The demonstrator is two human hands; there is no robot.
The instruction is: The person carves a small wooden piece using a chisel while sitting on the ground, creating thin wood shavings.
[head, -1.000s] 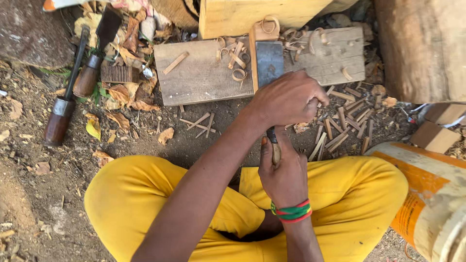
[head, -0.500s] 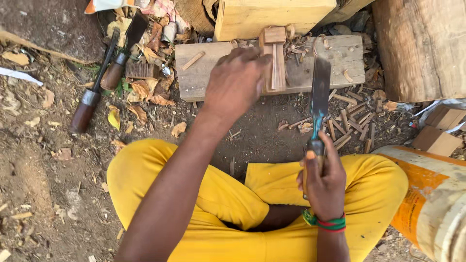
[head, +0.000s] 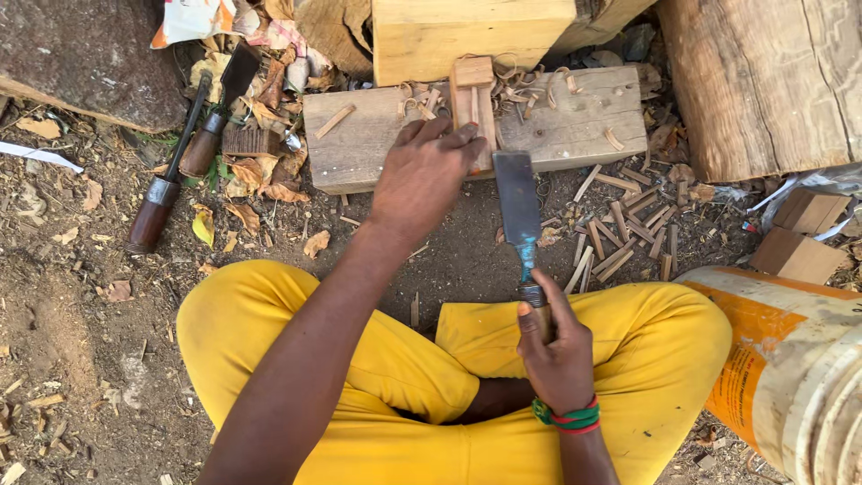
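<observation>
Wooden block (head: 473,103), small and pale, stands on end on our grey work plank (head: 575,135), at twelve o'clock from where we sit cross-legged in yellow trousers (head: 377,359) on bare earth. Going left to right: at ten o'clock two chisels with dark wooden handles (head: 166,189) lie among dry leaves and shavings, untouched. Next comes our left hand (head: 422,175), fingers loosely spread and curled over the lower edge of the block, steadying it against the plank; it grips nothing fully, only presses and pinches. Half a second ago this hand covered the block more squarely, and a second ago it was out at two o'clock over the scattered slivers, so it has drawn in and settled on the block. Just right of it, the broad flat blade (head: 518,207) points up toward twelve o'clock, its tip now close beside the block's base, whereas before it hung farther right and clear of the plank. Our right hand (head: 557,355), wearing green and red bangles, is closed firmly round the blade's handle at five o'clock. We judge the tool has been brought in for a cut on the block. At three o'clock lie split wood slivers (head: 628,229), and at four o'clock an orange-and-white drum (head: 790,359).
</observation>
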